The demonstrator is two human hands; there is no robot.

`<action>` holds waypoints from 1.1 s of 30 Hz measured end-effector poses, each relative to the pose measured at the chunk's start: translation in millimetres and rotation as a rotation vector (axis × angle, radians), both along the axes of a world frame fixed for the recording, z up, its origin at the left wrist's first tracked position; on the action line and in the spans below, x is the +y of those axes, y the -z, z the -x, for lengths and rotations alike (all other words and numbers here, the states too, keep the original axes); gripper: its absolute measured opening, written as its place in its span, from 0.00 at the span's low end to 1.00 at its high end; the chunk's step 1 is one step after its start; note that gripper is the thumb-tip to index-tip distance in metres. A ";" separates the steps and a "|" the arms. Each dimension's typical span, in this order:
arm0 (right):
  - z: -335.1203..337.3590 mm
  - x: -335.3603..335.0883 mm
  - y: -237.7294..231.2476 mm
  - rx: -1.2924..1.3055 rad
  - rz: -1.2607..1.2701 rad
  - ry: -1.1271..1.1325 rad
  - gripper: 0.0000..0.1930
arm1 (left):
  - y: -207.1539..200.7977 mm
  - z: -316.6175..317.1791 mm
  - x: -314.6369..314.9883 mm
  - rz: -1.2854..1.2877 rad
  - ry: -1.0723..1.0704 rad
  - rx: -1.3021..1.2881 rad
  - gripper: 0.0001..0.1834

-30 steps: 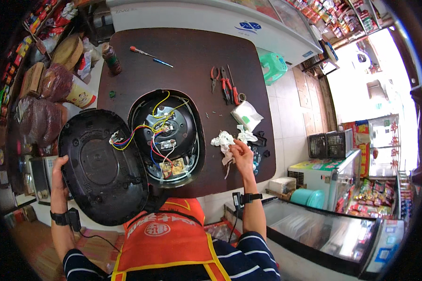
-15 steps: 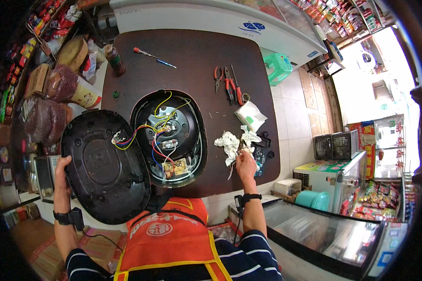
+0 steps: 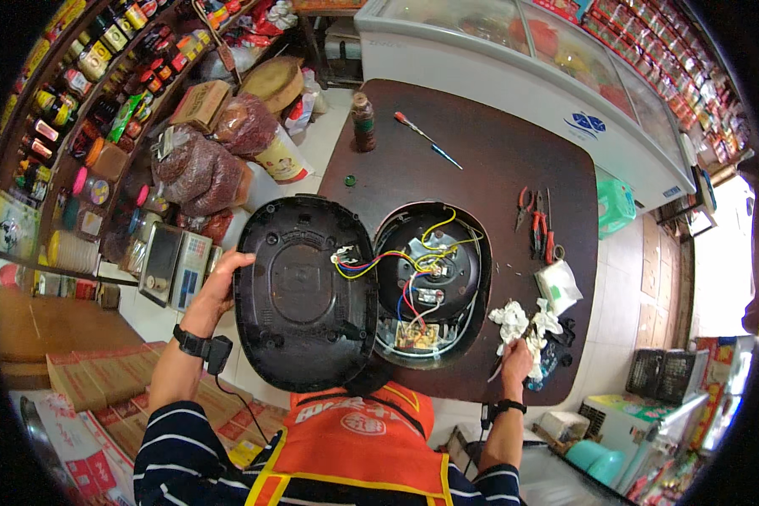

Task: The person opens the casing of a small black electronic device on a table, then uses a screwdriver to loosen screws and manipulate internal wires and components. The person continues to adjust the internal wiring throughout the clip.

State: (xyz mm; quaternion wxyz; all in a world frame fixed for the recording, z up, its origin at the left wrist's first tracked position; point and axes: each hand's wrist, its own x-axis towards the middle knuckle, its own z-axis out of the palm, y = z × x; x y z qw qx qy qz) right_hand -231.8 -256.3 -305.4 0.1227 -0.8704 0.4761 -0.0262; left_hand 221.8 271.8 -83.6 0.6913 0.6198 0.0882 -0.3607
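Observation:
My left hand (image 3: 219, 282) grips the left edge of a black oval plastic cover (image 3: 299, 333), thumb on top and the other fingers hidden beneath. The cover is tilted, its inner side up, beside an opened black appliance body (image 3: 484, 282) that looks like a rice cooker. Yellow, red and blue wires (image 3: 394, 256) link the two. Inside the body are a circuit board (image 3: 417, 336) and a round metal part with wires. At the table's right, my right hand (image 3: 517, 361) is closed on crumpled white tissue (image 3: 509, 322), its fingertips partly hidden.
Pliers (image 3: 524, 208), more red-handled tools (image 3: 538, 236), a tape roll and a tissue pack (image 3: 558, 287) lie on the dark table (image 3: 472, 185). Farther back are a screwdriver (image 3: 413, 126), a blue pen-like tool (image 3: 447, 157) and a bottle (image 3: 363, 122). Shelves flank the left; a freezer stands behind.
The view has swung left, so the table and tools appear farther right. My left hand keeps its hold on the cover, and my right hand stays at the tissue.

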 end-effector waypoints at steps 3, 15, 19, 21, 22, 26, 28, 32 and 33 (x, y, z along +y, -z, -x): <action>-4.8 4.7 -22.4 -0.047 0.008 -0.046 0.13 | -4.1 2.1 -2.7 0.032 0.004 -0.016 0.28; -81.8 37.3 -109.6 -0.215 0.016 -0.199 0.13 | -19.1 -2.1 -9.1 0.039 0.073 -0.085 0.35; -115.1 54.2 -133.9 -0.329 -0.003 -0.278 0.11 | -27.4 -3.1 -10.4 0.036 0.067 -0.104 0.36; -129.9 61.2 -145.9 -0.372 -0.049 -0.295 0.06 | -31.8 -4.6 -12.1 -0.004 0.070 -0.108 0.36; -133.8 64.7 -153.8 -0.339 -0.094 -0.285 0.06 | -34.2 -3.6 -12.5 0.034 0.074 -0.122 0.35; -154.2 83.4 -178.6 -0.256 -0.094 -0.279 0.06 | -40.1 -1.8 -15.5 0.034 0.084 -0.119 0.35; -172.4 94.7 -188.3 -0.445 -0.062 -0.425 0.05 | -41.4 -0.4 -17.1 0.053 0.084 -0.126 0.36; -216.4 129.3 -204.8 -0.612 -0.091 -0.678 0.06 | -41.5 4.5 -20.2 0.051 0.103 -0.172 0.37; -227.8 139.4 -208.0 -0.649 -0.075 -0.762 0.06 | -41.6 6.1 -21.0 0.059 0.108 -0.184 0.37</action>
